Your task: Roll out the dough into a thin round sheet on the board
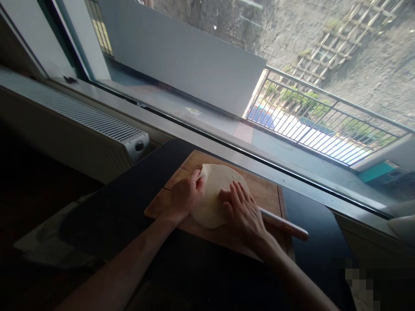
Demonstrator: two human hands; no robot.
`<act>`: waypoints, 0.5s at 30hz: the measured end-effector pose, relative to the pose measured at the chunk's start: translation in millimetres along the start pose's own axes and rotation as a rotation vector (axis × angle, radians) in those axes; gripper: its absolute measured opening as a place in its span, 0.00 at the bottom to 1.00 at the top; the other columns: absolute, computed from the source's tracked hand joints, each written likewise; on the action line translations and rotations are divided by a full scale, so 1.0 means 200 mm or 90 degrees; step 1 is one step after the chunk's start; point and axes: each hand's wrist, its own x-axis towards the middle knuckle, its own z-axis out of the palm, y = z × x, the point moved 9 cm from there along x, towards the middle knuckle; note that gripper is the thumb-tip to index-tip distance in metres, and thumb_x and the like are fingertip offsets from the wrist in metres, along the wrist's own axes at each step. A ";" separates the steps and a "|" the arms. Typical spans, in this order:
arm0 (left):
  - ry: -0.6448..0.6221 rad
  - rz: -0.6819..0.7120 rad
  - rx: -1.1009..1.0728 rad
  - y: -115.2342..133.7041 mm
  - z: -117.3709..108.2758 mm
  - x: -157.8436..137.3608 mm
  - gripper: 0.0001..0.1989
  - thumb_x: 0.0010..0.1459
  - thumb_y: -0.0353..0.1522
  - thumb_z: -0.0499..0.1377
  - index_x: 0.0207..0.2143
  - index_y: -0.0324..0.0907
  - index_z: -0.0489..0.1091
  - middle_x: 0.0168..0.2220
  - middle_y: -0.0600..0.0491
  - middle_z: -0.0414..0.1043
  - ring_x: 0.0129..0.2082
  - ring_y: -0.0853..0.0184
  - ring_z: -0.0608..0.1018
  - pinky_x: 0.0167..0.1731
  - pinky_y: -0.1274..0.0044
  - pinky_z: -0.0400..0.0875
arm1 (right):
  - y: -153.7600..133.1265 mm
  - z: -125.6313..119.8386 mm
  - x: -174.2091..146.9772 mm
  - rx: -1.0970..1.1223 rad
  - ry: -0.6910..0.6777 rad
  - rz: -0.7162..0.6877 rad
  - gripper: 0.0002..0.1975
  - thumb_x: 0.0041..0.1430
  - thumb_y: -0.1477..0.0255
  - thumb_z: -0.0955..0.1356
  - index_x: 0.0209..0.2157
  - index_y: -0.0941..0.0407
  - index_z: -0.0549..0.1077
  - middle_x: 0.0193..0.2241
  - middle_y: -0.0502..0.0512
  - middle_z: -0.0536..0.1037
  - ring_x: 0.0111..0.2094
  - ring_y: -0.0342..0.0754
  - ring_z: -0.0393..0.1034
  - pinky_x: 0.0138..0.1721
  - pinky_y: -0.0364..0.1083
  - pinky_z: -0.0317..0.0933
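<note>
The left hand [188, 192] curls at the left edge of the dough [214, 196], fingertips too hidden to tell whether they pinch, while the right hand [244, 208] lies open across its right side. Pale, thin and roundish, the partly covered dough lies on the wooden board [181, 166], its long axis hard to tell; the rolling pin [285, 224], one end hidden, points lower right past the board's edge.
</note>
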 end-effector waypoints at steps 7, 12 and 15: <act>0.000 -0.010 0.017 0.00 0.01 0.01 0.15 0.60 0.40 0.44 0.38 0.44 0.66 0.30 0.52 0.74 0.31 0.63 0.75 0.27 0.76 0.57 | 0.12 0.01 0.13 -0.004 0.008 0.075 0.28 0.64 0.59 0.51 0.60 0.60 0.53 0.63 0.60 0.48 0.64 0.53 0.33 0.60 0.56 0.37; -0.016 -0.017 0.009 0.00 -0.01 0.01 0.14 0.60 0.39 0.45 0.39 0.44 0.66 0.31 0.52 0.74 0.32 0.64 0.75 0.28 0.76 0.57 | 0.35 0.01 0.51 0.024 -0.030 0.196 0.26 0.64 0.62 0.53 0.57 0.62 0.57 0.63 0.64 0.46 0.63 0.56 0.37 0.58 0.57 0.40; -0.008 -0.012 0.000 0.00 -0.01 0.01 0.14 0.60 0.39 0.45 0.40 0.44 0.66 0.32 0.52 0.74 0.32 0.64 0.75 0.28 0.77 0.57 | 0.18 -0.02 0.44 0.040 -0.001 0.088 0.26 0.64 0.64 0.51 0.59 0.62 0.54 0.62 0.62 0.48 0.63 0.51 0.39 0.59 0.51 0.42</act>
